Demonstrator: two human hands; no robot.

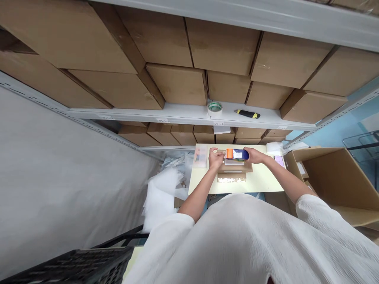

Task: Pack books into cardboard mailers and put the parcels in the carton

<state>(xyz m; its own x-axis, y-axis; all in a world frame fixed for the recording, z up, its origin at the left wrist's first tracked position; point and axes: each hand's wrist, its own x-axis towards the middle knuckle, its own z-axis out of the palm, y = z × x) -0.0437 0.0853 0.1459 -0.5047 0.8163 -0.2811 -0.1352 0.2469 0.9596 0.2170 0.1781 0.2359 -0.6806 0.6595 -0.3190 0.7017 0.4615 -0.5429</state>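
Note:
A small cardboard box sealed with shiny tape sits on a pale yellow table. Over the box top, my right hand is closed around a blue and orange tape dispenser. Pressed on the box's left top edge beside the dispenser, my left hand has its fingers curled; what lies under them is too small to make out.
A clear plastic case lies at the table's left, a phone at its right. On the shelf above are a tape roll and a yellow-black utility knife among cardboard boxes. A large open carton stands right; white foam sheets lie left.

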